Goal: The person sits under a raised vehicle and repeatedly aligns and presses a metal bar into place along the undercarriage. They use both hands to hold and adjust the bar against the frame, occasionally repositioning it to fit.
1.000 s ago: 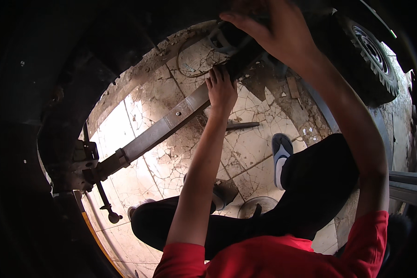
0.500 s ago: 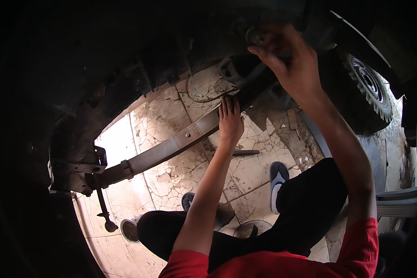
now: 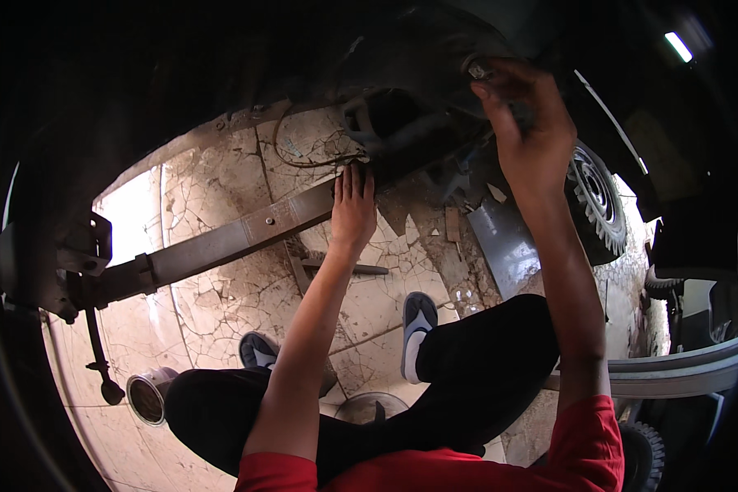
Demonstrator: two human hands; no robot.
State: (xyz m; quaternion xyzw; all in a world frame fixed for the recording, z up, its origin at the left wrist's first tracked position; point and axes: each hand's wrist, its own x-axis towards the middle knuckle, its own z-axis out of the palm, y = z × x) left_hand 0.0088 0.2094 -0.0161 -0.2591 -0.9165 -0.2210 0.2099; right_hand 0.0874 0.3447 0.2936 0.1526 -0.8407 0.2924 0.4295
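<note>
While I sit on the cracked tile floor (image 3: 221,271) under the vehicle, my left hand (image 3: 353,209) lies flat, fingers straight and together, against the upper end of the leaf spring (image 3: 221,246). That grip is released: it presses on the spring and closes on nothing.

The leaf spring's long axis runs diagonally, from the shackle bracket (image 3: 82,262) low at my left up toward the dark axle housing (image 3: 394,123) at centre. My left hand is the nearer one to it and touches it just below the housing.

My right hand (image 3: 521,123) is raised higher and further right, into the shadowed underbody, well above the spring. Its fingers curl around a small metal part (image 3: 477,70) at the fingertips; the grip looks clenched on it, though I cannot tell what the part is. From this hand the spring lies down and to the left.

A tyre (image 3: 599,205) stands to the right of my right forearm. A round metal can (image 3: 148,396) lies on the floor beside my left knee, and a flat tool (image 3: 336,266) rests on the tiles just below my left wrist.

Compared with half a second ago, my left hand is in the same place on the spring. My right hand has shifted up and is set deeper into the underbody.
</note>
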